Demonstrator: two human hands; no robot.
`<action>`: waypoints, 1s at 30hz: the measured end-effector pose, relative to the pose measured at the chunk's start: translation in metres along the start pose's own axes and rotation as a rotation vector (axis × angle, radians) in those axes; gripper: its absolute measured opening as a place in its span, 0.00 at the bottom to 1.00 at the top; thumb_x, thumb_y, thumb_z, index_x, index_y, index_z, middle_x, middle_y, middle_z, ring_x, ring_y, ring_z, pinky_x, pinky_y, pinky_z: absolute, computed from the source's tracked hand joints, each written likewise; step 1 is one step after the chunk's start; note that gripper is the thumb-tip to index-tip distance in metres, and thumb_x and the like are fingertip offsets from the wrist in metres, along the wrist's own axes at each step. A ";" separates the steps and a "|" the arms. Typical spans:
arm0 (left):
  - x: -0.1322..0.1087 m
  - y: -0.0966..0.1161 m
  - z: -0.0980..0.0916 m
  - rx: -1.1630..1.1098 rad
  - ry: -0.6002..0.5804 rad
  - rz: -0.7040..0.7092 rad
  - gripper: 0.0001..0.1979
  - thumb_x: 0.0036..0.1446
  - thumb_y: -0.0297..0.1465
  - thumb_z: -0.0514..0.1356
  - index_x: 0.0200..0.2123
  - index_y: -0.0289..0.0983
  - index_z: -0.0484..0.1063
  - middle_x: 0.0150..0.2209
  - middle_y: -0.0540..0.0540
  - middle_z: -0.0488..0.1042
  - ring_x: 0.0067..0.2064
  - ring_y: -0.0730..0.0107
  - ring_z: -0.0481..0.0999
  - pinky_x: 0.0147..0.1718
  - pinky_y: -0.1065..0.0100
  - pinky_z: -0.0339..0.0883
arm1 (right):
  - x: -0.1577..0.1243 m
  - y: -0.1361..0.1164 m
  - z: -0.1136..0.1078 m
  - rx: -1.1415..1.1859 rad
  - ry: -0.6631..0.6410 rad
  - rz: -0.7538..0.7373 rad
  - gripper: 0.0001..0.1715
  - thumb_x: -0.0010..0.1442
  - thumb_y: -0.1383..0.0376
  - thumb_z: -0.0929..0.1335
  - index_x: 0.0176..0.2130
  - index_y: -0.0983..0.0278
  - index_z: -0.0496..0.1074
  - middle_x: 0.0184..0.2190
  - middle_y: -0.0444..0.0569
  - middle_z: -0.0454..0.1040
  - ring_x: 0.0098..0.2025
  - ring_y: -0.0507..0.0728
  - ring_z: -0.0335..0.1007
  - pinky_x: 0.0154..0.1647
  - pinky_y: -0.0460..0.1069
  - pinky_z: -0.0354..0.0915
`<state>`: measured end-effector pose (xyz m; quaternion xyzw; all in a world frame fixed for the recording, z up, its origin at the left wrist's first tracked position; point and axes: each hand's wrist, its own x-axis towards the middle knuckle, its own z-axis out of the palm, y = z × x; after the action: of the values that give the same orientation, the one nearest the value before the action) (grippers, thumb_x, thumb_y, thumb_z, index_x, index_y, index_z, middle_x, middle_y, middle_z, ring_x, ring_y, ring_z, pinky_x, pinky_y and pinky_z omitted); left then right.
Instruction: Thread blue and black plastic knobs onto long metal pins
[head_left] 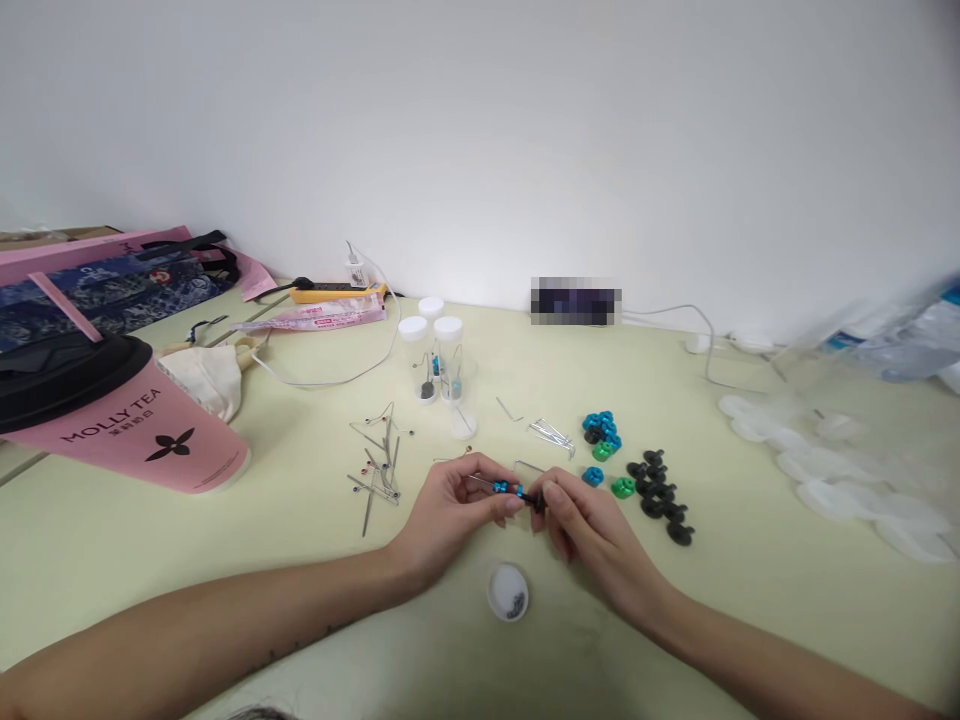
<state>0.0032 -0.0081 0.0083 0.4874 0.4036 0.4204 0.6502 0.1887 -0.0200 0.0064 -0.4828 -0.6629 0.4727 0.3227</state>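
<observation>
My left hand point(457, 500) pinches a thin metal pin point(484, 482) that carries small blue beads point(507, 488). At the pin's right end my right hand point(581, 520) pinches a small black bead point(537, 498). Both hands meet just above the pale yellow table point(750, 590). To their right lie a cluster of black beads point(660, 493), two green beads point(622, 487) and a heap of blue beads point(602, 427). A small white lid point(508, 591) holding dark bits sits right below my hands.
Loose metal pins point(379, 465) lie left of my hands, more pins point(553, 433) behind them. Three clear vials with white caps point(436, 358) stand farther back. A pink Molly Tea bag point(127, 430) lies at left. White pads point(840, 470) spread at right.
</observation>
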 end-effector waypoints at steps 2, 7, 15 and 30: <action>0.000 0.000 0.000 -0.001 -0.002 -0.005 0.10 0.47 0.32 0.68 0.33 0.34 0.74 0.32 0.46 0.77 0.30 0.75 0.71 0.32 0.72 0.65 | 0.000 0.000 0.000 0.000 0.001 0.000 0.24 0.68 0.51 0.56 0.32 0.63 0.67 0.15 0.38 0.59 0.20 0.51 0.56 0.23 0.45 0.54; 0.000 0.000 0.000 -0.003 0.003 -0.001 0.10 0.47 0.32 0.68 0.33 0.35 0.74 0.31 0.47 0.77 0.30 0.76 0.71 0.32 0.73 0.65 | 0.000 0.001 0.000 -0.012 0.008 -0.002 0.25 0.68 0.51 0.55 0.31 0.63 0.67 0.15 0.39 0.60 0.20 0.51 0.56 0.24 0.46 0.54; -0.001 0.002 0.001 -0.003 0.002 -0.003 0.10 0.47 0.32 0.68 0.33 0.34 0.74 0.31 0.48 0.76 0.29 0.76 0.71 0.32 0.73 0.66 | 0.000 0.002 0.000 -0.006 -0.013 -0.009 0.26 0.68 0.51 0.55 0.28 0.63 0.65 0.15 0.39 0.61 0.21 0.50 0.57 0.25 0.45 0.54; 0.000 -0.001 -0.001 -0.008 -0.001 -0.015 0.11 0.47 0.32 0.69 0.34 0.35 0.74 0.31 0.48 0.77 0.31 0.76 0.71 0.34 0.73 0.66 | 0.001 0.002 0.000 0.000 -0.014 -0.022 0.26 0.68 0.51 0.55 0.29 0.64 0.67 0.16 0.39 0.61 0.20 0.50 0.58 0.24 0.45 0.54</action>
<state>0.0028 -0.0081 0.0075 0.4821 0.4053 0.4171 0.6553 0.1894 -0.0187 0.0043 -0.4722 -0.6703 0.4725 0.3231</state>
